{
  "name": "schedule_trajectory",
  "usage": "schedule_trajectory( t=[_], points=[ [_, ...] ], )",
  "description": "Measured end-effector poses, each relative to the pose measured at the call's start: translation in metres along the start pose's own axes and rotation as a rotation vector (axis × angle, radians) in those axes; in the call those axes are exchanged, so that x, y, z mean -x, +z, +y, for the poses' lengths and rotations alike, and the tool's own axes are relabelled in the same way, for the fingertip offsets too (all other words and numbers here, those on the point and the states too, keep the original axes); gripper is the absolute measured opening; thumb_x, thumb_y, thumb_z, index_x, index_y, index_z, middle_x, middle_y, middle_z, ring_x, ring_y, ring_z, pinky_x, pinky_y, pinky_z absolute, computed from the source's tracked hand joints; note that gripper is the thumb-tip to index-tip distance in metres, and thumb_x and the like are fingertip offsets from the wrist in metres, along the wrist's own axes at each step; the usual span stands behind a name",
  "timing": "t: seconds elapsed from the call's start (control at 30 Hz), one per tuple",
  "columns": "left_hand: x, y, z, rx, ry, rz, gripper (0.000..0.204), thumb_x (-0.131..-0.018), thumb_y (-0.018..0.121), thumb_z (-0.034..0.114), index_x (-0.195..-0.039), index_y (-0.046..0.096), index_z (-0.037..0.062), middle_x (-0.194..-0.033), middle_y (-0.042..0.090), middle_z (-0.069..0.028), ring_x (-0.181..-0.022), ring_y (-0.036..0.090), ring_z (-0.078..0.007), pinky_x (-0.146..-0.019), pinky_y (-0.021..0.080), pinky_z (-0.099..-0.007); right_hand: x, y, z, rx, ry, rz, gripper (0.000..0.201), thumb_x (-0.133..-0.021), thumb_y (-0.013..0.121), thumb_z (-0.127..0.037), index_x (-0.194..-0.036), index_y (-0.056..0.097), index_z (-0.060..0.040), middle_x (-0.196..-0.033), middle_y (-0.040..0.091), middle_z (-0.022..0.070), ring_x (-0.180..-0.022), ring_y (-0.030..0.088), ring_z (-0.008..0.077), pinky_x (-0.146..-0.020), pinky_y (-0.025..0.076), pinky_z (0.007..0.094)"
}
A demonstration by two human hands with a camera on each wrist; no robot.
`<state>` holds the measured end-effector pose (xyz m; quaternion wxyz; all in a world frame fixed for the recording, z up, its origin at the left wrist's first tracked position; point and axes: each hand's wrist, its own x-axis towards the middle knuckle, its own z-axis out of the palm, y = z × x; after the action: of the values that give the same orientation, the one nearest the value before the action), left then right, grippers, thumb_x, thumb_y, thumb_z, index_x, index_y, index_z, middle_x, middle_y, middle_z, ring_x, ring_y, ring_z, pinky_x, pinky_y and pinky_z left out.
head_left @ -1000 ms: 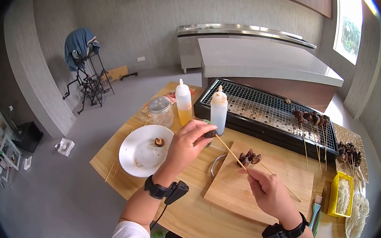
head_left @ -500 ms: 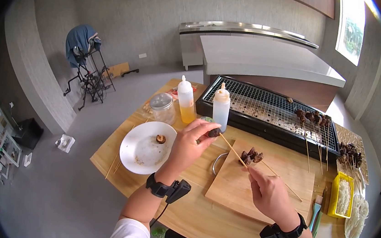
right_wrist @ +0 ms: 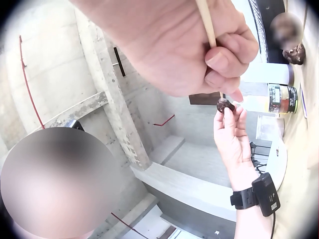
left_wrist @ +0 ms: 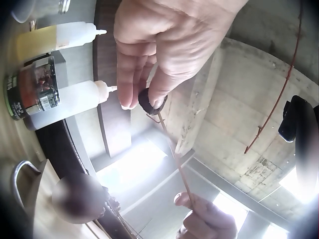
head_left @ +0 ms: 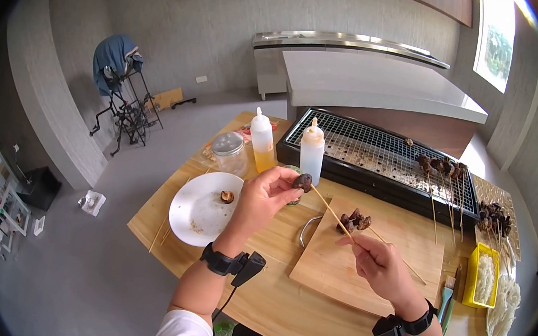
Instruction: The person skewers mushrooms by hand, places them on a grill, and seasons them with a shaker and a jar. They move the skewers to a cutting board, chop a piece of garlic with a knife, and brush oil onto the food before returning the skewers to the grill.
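Note:
Between thumb and fingers the left hand [head_left: 259, 199] pinches a dark mushroom-like piece [head_left: 302, 182], which sits at the tip of a wooden skewer [head_left: 327, 206]. The right hand [head_left: 383, 270] grips that skewer lower down, fingers curled round it. In the left wrist view the dark piece [left_wrist: 151, 101] is held by the left thumb and a finger. The right wrist view has the skewer [right_wrist: 205, 22] running through the right hand [right_wrist: 184, 50]. Beneath the hands, a skewer with dark pieces [head_left: 358, 221] lies on the cutting board [head_left: 317, 270].
Left of the board is a white plate [head_left: 190, 209] with one brown piece. Behind stand a glass jar [head_left: 230, 158] and two squeeze bottles [head_left: 262, 143]. A grill [head_left: 359, 177] with skewers spans the back; a yellow container [head_left: 470, 281] and a brush [head_left: 445, 300] are at right.
The left fingers have shifted on the dark piece, whose side is now more exposed. Both hands stay in nearly the same place.

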<state>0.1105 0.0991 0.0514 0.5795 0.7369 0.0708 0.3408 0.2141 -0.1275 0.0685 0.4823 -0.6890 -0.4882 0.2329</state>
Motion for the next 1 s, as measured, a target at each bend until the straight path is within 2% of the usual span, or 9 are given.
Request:
schedule_trajectory(
  t=[0.1,0.2,0.47,0.53,0.77,0.83,0.87,0.93,1.0],
  points=[
    [-0.001,-0.002,0.0,-0.094,0.013,0.023,0.021,-0.08,0.062,-0.002,-0.1,0.055,-0.0026,-0.088,0.063,-0.0075,-0.079,0.061,-0.0108,-0.073,0.05,-0.0236,0.001,0.001,-0.001,0.148,-0.069,0.015,0.019,-0.086,0.046,-0.001,-0.1,0.06,-0.0011,-0.048,0.036,0.0106,-0.039,0.036,0.0185,-0.042,0.032,0.0304],
    [-0.003,-0.009,0.003,-0.049,-0.041,0.095,0.02,-0.081,0.061,-0.001,-0.1,0.056,-0.0028,-0.088,0.063,-0.0072,-0.078,0.06,-0.01,-0.072,0.05,-0.0232,0.002,0.001,-0.005,0.188,-0.079,0.016,0.018,-0.086,0.046,-0.001,-0.098,0.06,-0.0015,-0.046,0.036,0.0102,-0.039,0.037,0.0197,-0.042,0.032,0.0311],
    [-0.003,-0.002,-0.007,-0.075,-0.006,0.046,0.022,-0.08,0.062,-0.002,-0.101,0.055,-0.0034,-0.088,0.063,-0.0069,-0.079,0.061,-0.0107,-0.074,0.05,-0.0237,0.002,0.006,-0.003,0.175,-0.085,0.025,0.018,-0.086,0.047,-0.001,-0.098,0.06,-0.0023,-0.046,0.038,0.0112,-0.039,0.039,0.0222,-0.042,0.032,0.0328],
    [-0.003,-0.001,-0.01,-0.141,0.06,0.072,0.021,-0.077,0.065,-0.001,-0.097,0.058,-0.0007,-0.087,0.062,-0.0053,-0.077,0.062,-0.0114,-0.067,0.052,-0.024,0.002,0.006,-0.004,0.174,-0.08,0.02,0.018,-0.086,0.047,-0.001,-0.098,0.06,-0.0025,-0.046,0.038,0.0114,-0.039,0.04,0.0226,-0.042,0.033,0.0331],
    [0.001,0.005,0.001,-0.341,0.15,0.074,0.021,-0.078,0.064,-0.002,-0.097,0.056,-0.0014,-0.087,0.063,-0.0074,-0.079,0.063,-0.0116,-0.07,0.051,-0.0244,0.001,0.005,-0.006,0.23,-0.071,0.006,0.019,-0.086,0.046,-0.001,-0.098,0.06,-0.0025,-0.048,0.041,0.0129,-0.04,0.043,0.0256,-0.043,0.033,0.0346],
    [0.003,0.009,0.005,-0.566,0.292,0.163,0.022,-0.074,0.066,-0.003,-0.094,0.057,0.0012,-0.086,0.063,-0.0075,-0.076,0.064,-0.0136,-0.067,0.051,-0.0253,0.001,0.005,-0.006,0.235,-0.071,0.011,0.019,-0.085,0.045,-0.001,-0.098,0.06,-0.0023,-0.048,0.042,0.013,-0.04,0.043,0.026,-0.042,0.033,0.0348],
    [0.003,0.01,0.004,-0.566,0.292,0.163,0.022,-0.074,0.066,-0.003,-0.094,0.057,0.0012,-0.086,0.063,-0.0075,-0.076,0.064,-0.0136,-0.067,0.051,-0.0253,0.001,0.006,-0.004,0.222,-0.077,0.023,0.019,-0.085,0.045,-0.001,-0.098,0.06,-0.0021,-0.048,0.042,0.0127,-0.039,0.043,0.0254,-0.042,0.033,0.0345],
    [0.004,0.013,0.003,-0.645,0.45,0.2,0.026,-0.072,0.067,-0.004,-0.094,0.056,0.0028,-0.085,0.061,-0.0082,-0.073,0.064,-0.0164,-0.064,0.051,-0.0268,0.001,0.008,-0.004,0.209,-0.084,0.033,0.019,-0.085,0.045,-0.001,-0.098,0.06,-0.0019,-0.048,0.042,0.0125,-0.039,0.043,0.0248,-0.042,0.033,0.0342],
    [0.005,0.015,0.003,-0.651,0.472,0.209,0.027,-0.071,0.068,-0.004,-0.095,0.056,0.0028,-0.086,0.06,-0.0086,-0.072,0.064,-0.0171,-0.063,0.05,-0.0272,0.001,0.009,-0.005,0.175,-0.061,0.041,0.019,-0.086,0.046,-0.001,-0.099,0.059,-0.0016,-0.048,0.041,0.0116,-0.038,0.042,0.0226,-0.042,0.032,0.0327]
  ],
)
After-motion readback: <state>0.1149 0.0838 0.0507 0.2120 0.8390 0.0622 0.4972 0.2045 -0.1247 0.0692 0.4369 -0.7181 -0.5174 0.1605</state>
